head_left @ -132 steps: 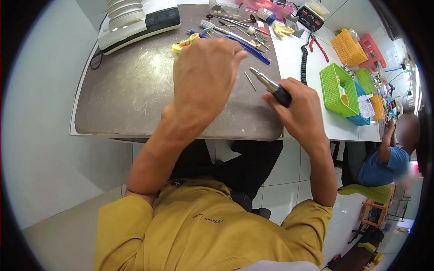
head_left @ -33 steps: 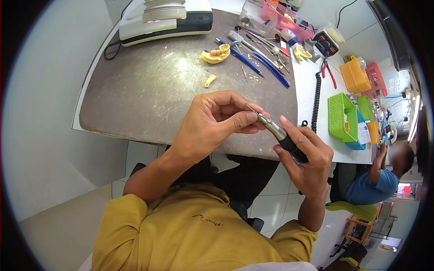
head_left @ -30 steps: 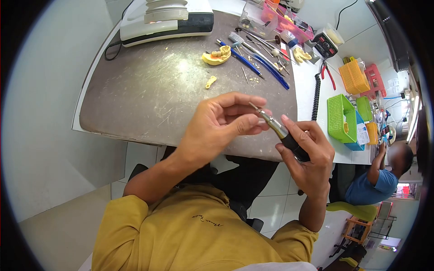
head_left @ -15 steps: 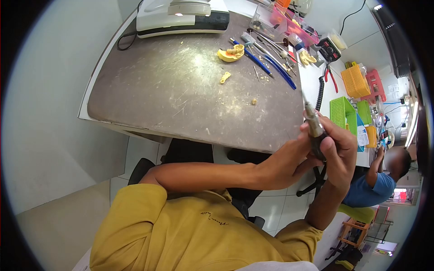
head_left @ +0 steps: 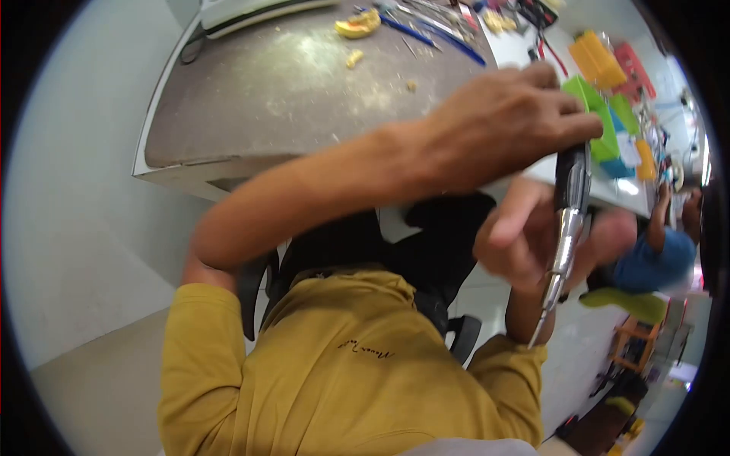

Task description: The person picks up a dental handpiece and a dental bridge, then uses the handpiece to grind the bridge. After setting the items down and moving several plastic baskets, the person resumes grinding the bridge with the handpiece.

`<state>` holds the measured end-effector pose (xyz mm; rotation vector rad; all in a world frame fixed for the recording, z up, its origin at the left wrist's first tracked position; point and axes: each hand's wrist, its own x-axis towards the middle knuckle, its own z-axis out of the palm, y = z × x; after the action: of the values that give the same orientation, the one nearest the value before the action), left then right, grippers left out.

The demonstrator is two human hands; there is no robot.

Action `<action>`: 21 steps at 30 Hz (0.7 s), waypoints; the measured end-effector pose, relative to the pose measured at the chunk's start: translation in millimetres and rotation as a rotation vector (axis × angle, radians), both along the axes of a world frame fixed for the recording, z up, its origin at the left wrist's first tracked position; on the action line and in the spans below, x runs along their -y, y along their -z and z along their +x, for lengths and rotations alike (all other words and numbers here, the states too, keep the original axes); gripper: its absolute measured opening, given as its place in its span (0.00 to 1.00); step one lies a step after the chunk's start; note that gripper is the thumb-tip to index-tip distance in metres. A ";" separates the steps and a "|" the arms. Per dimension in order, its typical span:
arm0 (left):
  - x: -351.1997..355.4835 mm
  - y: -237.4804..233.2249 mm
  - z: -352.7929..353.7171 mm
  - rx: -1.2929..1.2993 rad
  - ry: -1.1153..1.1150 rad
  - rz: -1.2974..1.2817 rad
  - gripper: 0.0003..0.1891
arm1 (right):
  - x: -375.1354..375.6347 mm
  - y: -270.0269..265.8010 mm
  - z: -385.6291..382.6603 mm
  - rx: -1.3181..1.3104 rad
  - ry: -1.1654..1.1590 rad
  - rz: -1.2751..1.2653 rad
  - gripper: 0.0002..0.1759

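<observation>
My left hand (head_left: 517, 125) grips the black rear end of a rotary handpiece (head_left: 572, 186). Its silver nose and thin bur point down toward my body. Just below, my right hand (head_left: 525, 239) is blurred, its thumb and fingers spread apart on either side of the handpiece's metal part. On the brown worktop (head_left: 251, 99) beyond my left forearm lie a yellow dental cast (head_left: 357, 24), a small yellow tooth-like piece (head_left: 354, 58) and a tiny crumb-like bit (head_left: 411, 86).
Blue-handled tools (head_left: 456, 45) lie at the worktop's far right. Past them are a green basket (head_left: 597, 114), an orange basket (head_left: 597, 61) and red-handled pliers (head_left: 553, 57). A person in a blue shirt (head_left: 654, 258) sits at the right. A white appliance (head_left: 251, 15) stands at the back left.
The handpiece has swung from bur-up to bur-down. My left hand has moved up onto its rear end, while the right hand's fingers have spread from their grip. The view has shifted.
</observation>
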<state>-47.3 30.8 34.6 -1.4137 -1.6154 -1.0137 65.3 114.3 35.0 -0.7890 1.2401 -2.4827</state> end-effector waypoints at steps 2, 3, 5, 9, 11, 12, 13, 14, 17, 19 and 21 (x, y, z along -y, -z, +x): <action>-2.2 0.3 -6.2 -0.125 0.080 0.095 0.15 | 5.8 4.5 -14.4 -0.095 -0.163 -0.179 0.44; -2.3 -0.1 -11.4 -0.121 0.133 0.081 0.13 | 0.5 -0.3 -17.0 -0.068 -0.208 -0.049 0.28; 22.3 -30.3 -25.4 -0.095 0.183 -0.333 0.19 | -9.1 4.4 -27.6 -0.075 -0.129 0.085 0.25; 61.9 -19.8 -14.1 0.246 -0.222 -0.240 0.14 | -22.1 17.1 -48.9 -0.053 0.054 0.177 0.19; 109.5 -45.3 -6.2 0.543 -0.212 -0.593 0.27 | -26.5 23.9 -52.4 -0.078 0.282 0.302 0.19; 110.9 6.2 -39.8 0.322 -0.433 -0.275 0.12 | -30.3 27.4 -54.4 -0.065 0.356 0.342 0.19; 121.3 9.9 -41.4 0.409 -0.467 -0.299 0.11 | -39.0 31.9 -60.1 -0.084 0.306 0.321 0.19; 129.3 12.8 -40.4 0.506 -0.498 -0.324 0.12 | -37.6 31.2 -60.8 -0.096 0.311 0.319 0.19; 135.8 26.2 -47.5 0.571 -0.539 -0.356 0.13 | -37.0 32.3 -65.6 -0.019 0.378 0.326 0.18; 134.7 30.9 -54.4 0.497 -0.580 -0.390 0.14 | -34.7 27.8 -69.0 -0.028 0.400 0.383 0.17; 130.5 29.1 -58.2 0.445 -0.633 -0.480 0.14 | -34.7 25.0 -74.3 -0.036 0.421 0.453 0.17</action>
<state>-105.5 -99.8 5.5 -0.8545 -2.5463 -0.5982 -8.9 149.0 10.0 -0.4924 2.0594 -2.3270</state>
